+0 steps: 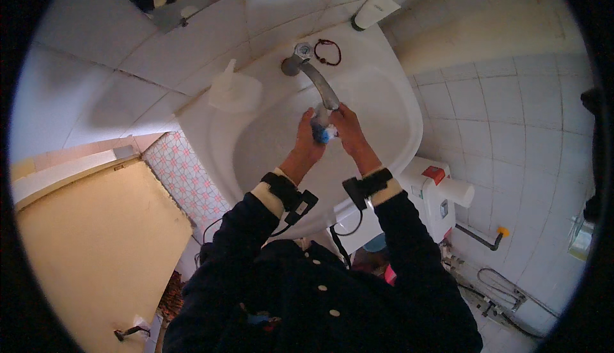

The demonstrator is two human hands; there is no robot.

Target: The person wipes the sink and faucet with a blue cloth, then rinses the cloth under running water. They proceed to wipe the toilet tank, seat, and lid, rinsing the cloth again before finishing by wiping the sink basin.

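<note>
Under the spout of a metal faucet (322, 87), both my hands come together over the white sink basin (268, 155). Between them is a small blue, white and dark thing (326, 134), too blurred to name. My left hand (307, 141) closes on its left side, the thumb pointing up toward the spout. From the right, my right hand (348, 129) has its curled fingers on the thing, close to the spout's tip. Most of the fingertips are hidden. Black straps with small devices circle both wrists.
A white pump bottle (235, 89) stands on the sink's left rim. Behind the faucet lie a dark red beaded bracelet (328, 52) and a white tube (375, 11). A white appliance (430, 196) sits right of the sink, and a yellow door (102, 238) is at left.
</note>
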